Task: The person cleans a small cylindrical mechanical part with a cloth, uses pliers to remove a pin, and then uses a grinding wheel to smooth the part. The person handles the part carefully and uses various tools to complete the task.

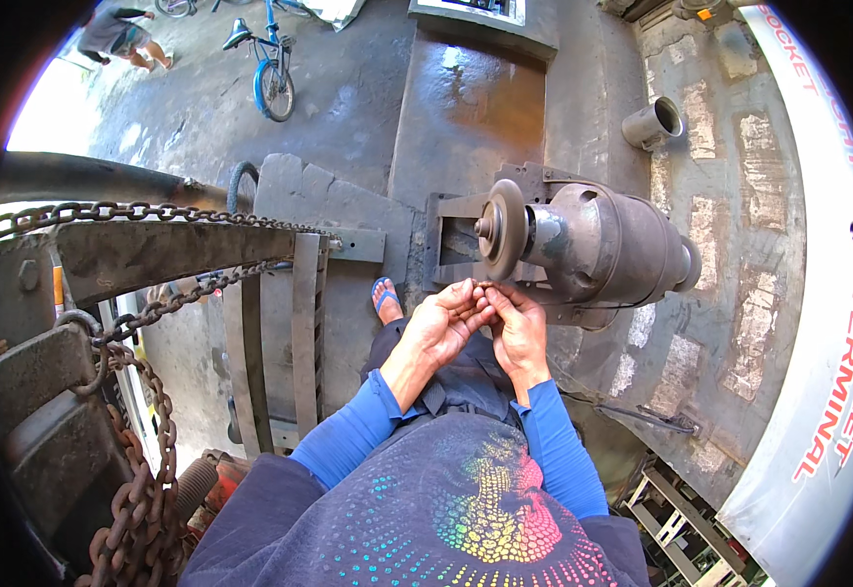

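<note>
My left hand and my right hand meet in front of my body, fingertips pinched together. Between them is something small and brownish, mostly covered by the fingers and too small to name. Just beyond the fingertips stands a bench grinder with a cylindrical motor body. Its round grinding wheel faces left, a nut at its centre. The fingers sit close to the wheel's lower edge; whether they touch it, I cannot tell. Blue sleeves cover both forearms.
At the left, a rusty chain hangs along a heavy steel beam. A short metal pipe lies to the far right, near a white banner. Farther off are a blue bicycle and another person. My sandalled foot shows below.
</note>
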### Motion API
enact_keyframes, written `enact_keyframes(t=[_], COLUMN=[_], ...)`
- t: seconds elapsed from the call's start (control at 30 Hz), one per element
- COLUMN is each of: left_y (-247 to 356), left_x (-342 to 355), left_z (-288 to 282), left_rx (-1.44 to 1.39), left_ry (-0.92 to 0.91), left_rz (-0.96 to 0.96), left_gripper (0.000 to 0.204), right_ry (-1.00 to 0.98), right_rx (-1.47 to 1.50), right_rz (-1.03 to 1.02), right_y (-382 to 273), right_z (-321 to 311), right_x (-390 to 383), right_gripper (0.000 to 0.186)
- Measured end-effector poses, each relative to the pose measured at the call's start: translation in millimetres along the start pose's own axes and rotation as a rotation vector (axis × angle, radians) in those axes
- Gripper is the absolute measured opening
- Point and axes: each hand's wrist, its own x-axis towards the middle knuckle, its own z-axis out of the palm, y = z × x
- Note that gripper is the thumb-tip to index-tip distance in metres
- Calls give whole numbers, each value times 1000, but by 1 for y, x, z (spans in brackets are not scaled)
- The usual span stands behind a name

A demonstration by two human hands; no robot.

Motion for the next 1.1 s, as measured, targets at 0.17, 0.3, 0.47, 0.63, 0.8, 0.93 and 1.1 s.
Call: enact_keyframes(t=[0.17,0.3,0.47,0.63,0.8,0.93,1.1], left_y=[3,0,-2,-5,-7,-1,-3], left_x=[6,8,12,14,15,8,-11], left_z=[8,13,12,19,20,16,9], left_rx=[-26,-25,-14,-8,-30,-7,135], left_ry=[-6,41,25,44,47,-39,-66], left_rz=[13,26,8,10,12,13,1], left_gripper=[19,18,20,20,19,19,21], right_ry=[24,63,87,84,66,7,-5], right_rx=[8,-5,17,19,21,15,-55], right_rz=[-17,-43,-60,-84,-98,-74,-84], right_y=[0,1,-3,-6,-8,-11,-5], right_z=[-1,-2,0,-4,-4,-1,-10], right_x=[10,12,10,11,9,6,-5], right_gripper=[11,10,9,10,11,12,14])
